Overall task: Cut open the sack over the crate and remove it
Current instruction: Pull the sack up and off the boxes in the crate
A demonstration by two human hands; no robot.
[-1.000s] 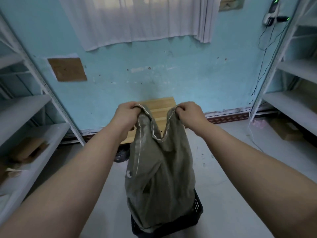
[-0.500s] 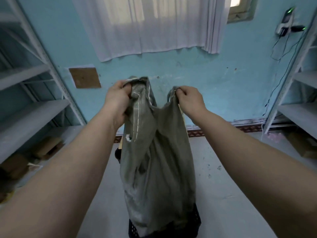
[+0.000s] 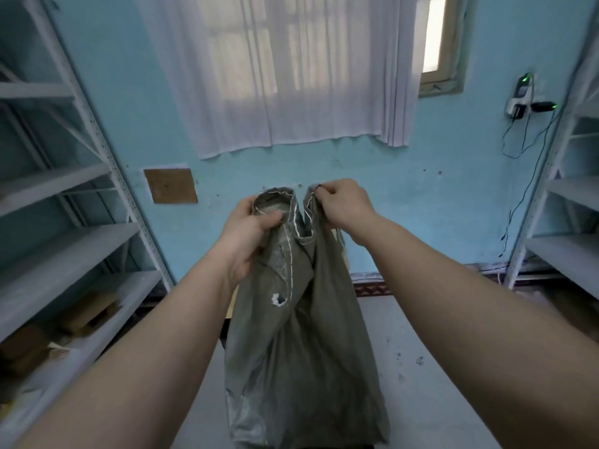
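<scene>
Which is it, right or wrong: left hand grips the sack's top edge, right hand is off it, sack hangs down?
Wrong on the right hand: the head view shows it pinching the top edge of the sack too. The left hand grips that edge and the sack hangs down, as you said.

The grey-green sack (image 3: pixel 301 335) hangs limp and upright, its white-stitched mouth gathered at twelve o'clock, a small torn hole (image 3: pixel 278 300) toward eleven o'clock.
</scene>
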